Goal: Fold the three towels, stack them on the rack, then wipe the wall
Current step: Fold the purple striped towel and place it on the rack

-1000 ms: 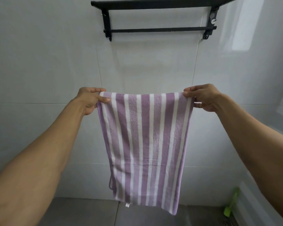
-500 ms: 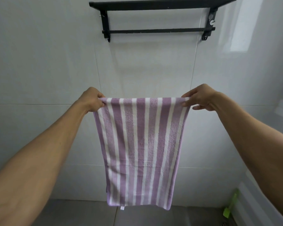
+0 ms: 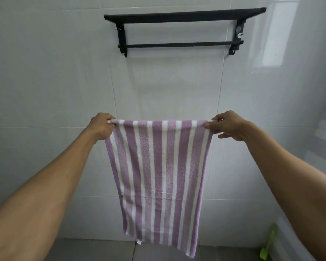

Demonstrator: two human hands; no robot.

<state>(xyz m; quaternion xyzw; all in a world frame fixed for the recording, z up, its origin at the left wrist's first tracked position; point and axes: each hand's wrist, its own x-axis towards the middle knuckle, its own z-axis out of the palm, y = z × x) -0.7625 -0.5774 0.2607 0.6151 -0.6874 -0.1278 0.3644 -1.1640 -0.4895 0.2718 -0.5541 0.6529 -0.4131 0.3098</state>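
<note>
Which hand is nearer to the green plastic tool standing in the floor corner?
Right. The right hand is above the green plastic tool, on its side; the left hand is across the striped towel.

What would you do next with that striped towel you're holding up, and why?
Probably bring the two hands together to fold it in half sideways. The left hand and right hand each pinch a top corner of the striped towel, which hangs flat in front of the wall, already doubled lengthwise. It looks too long and loose for the black rack above.

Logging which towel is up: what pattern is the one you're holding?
The towel has purple and white vertical stripes; the head view shows it best.
</note>
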